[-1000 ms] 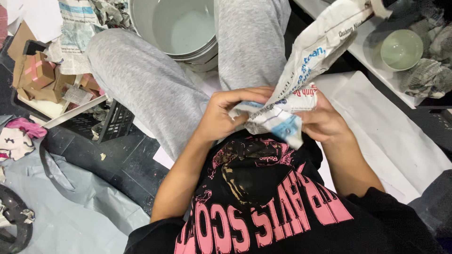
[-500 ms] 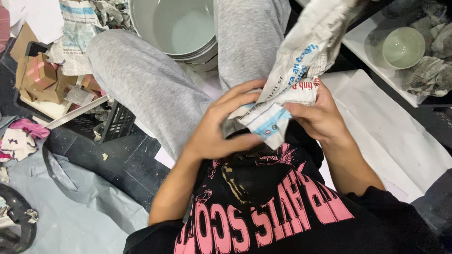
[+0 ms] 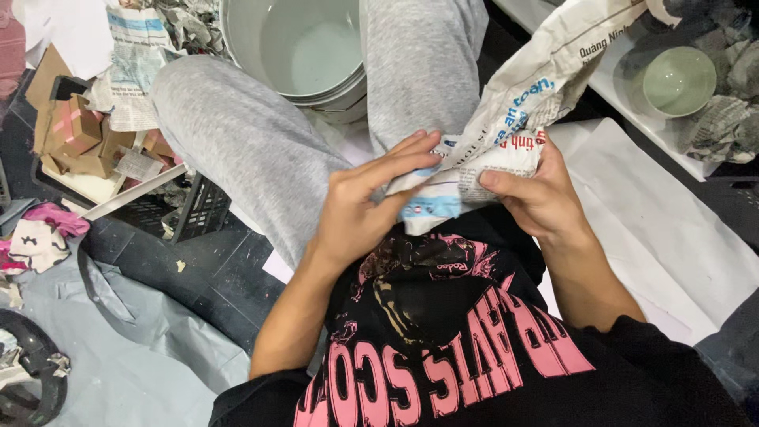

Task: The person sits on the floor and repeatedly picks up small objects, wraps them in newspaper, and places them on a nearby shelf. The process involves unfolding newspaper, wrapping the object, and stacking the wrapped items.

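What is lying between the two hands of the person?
In the head view, a newspaper-wrapped bundle lies between the left hand and the right hand; both hands press on it.

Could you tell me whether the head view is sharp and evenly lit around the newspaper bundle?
Head view: newspaper bundle and both hands, left hand and right hand, are sharp; light is soft and even; no glare; dark floor stays dim.

Crumpled matt newsprint (image 3: 506,134) between my hands; soft grey jersey trousers (image 3: 237,150) beyond them; the bucket (image 3: 304,47) further off looks like smooth plastic, perhaps.
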